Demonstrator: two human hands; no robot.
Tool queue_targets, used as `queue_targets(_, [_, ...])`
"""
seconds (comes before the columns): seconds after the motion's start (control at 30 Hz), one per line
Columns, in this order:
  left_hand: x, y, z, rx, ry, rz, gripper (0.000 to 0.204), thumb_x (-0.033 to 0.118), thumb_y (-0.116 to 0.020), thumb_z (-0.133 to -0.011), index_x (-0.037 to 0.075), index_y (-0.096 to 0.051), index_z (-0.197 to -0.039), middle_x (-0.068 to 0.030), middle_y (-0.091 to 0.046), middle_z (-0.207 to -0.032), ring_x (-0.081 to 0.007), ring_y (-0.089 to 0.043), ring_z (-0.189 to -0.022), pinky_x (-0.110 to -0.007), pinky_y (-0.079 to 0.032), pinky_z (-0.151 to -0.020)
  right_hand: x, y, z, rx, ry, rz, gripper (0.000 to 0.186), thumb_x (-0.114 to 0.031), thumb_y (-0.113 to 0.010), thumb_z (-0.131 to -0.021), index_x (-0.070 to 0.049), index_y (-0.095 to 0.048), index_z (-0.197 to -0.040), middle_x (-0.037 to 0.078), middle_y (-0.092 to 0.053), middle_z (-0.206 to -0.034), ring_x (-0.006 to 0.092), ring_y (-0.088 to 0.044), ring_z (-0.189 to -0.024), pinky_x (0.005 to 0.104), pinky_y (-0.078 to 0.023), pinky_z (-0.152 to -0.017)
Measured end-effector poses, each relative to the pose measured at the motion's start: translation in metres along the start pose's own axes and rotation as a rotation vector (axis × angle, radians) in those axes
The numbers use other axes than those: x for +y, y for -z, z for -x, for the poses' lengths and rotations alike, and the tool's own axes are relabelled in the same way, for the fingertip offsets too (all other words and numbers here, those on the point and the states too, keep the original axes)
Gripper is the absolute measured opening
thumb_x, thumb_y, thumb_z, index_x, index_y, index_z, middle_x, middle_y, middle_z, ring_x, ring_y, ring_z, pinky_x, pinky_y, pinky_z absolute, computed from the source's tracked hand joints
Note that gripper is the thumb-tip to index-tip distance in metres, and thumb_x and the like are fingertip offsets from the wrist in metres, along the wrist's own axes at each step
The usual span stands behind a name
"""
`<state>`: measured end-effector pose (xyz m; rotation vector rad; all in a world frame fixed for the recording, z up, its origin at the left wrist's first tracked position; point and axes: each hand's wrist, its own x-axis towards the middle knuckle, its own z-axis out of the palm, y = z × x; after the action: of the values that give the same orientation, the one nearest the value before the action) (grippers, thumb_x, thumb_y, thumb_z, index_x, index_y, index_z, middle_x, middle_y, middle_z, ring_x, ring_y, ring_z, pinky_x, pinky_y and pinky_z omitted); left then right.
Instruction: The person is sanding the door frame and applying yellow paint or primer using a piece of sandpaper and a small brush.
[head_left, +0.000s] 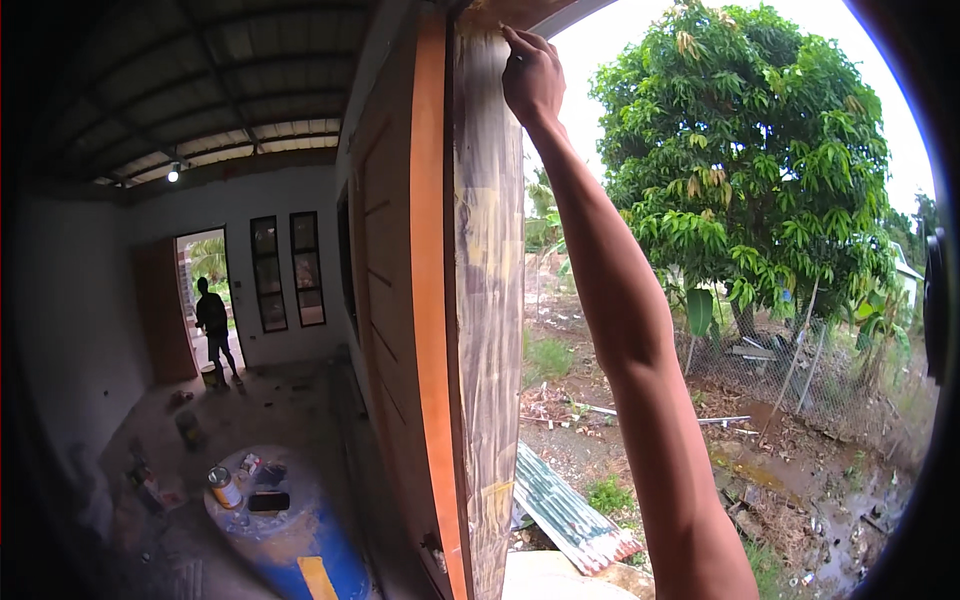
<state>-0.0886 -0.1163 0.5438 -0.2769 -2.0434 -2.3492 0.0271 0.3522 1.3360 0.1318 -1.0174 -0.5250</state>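
Reaching straight up, the right hand (533, 75) pressed its bunched fingers (520, 42) against the top corner of the door's narrow edge (488, 300); whether they pinched anything small I could not tell. That one bare, streaked edge ran vertically, its long axis dropping from the fingertips down toward the threshold, just left of the forearm. One orange door face (400, 300) lay further left. The left hand was out of view. One blue drum (290, 545) stood below, indoors.

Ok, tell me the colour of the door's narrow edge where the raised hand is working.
The door edge is bare, streaky grey-brown wood beside an orange face, under the right hand; head view.
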Motion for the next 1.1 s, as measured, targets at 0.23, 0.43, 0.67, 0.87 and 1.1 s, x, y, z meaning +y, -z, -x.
queue_targets(0.23, [-0.008,-0.026,-0.002,0.024,-0.045,0.033,0.030,0.029,-0.069,-0.095,0.003,-0.068,-0.109,0.0003,-0.050,-0.082,-0.0150,-0.045,-0.074,-0.030,-0.043,-0.066,-0.011,-0.009,0.002,-0.096,0.077,-0.079,0.046,-0.004,-0.053,-0.089,-0.027,-0.073,-0.124,0.004,-0.070,-0.126,0.0288,-0.066,-0.114,0.0392,-0.054,-0.097])
queue_targets(0.43, [-0.002,-0.059,0.015,0.189,-0.017,0.105,0.028,0.026,-0.070,-0.095,0.002,-0.066,-0.109,-0.0027,-0.053,-0.085,-0.0157,-0.051,-0.078,-0.033,-0.045,-0.066,0.029,0.006,-0.054,-0.632,0.003,0.163,0.037,-0.006,-0.049,-0.096,-0.015,-0.071,-0.125,0.015,-0.072,-0.118,0.0362,-0.073,-0.092,0.0456,-0.059,-0.089])
queue_targets(0.67, [-0.006,-0.049,0.004,0.003,0.044,0.003,0.024,0.027,-0.064,-0.099,0.004,-0.062,-0.104,-0.0028,-0.057,-0.084,-0.0154,-0.052,-0.072,-0.032,-0.046,-0.063,0.067,0.014,-0.056,-0.495,0.003,0.182,0.035,-0.008,-0.048,-0.098,-0.009,-0.068,-0.127,0.017,-0.072,-0.113,0.0374,-0.073,-0.089,0.0476,-0.060,-0.088])
queue_targets(0.87, [0.013,-0.070,0.028,0.094,0.061,-0.025,0.035,0.032,-0.065,-0.099,-0.001,-0.063,-0.111,-0.0041,-0.061,-0.091,-0.0158,-0.052,-0.080,-0.032,-0.047,-0.068,0.048,-0.014,-0.056,-0.498,0.002,0.188,0.034,-0.010,-0.047,-0.100,-0.005,-0.065,-0.128,0.019,-0.073,-0.109,0.0384,-0.073,-0.085,0.0492,-0.060,-0.087])
queue_targets(1.1, [-0.023,-0.048,0.029,0.119,0.089,0.068,0.036,0.032,-0.068,-0.097,-0.002,-0.065,-0.111,-0.0051,-0.062,-0.092,-0.0176,-0.053,-0.080,-0.033,-0.048,-0.068,0.060,0.015,-0.081,-0.511,-0.268,-0.239,0.034,-0.012,-0.046,-0.102,0.000,-0.062,-0.130,0.021,-0.073,-0.104,0.0396,-0.074,-0.082,0.0511,-0.061,-0.085])
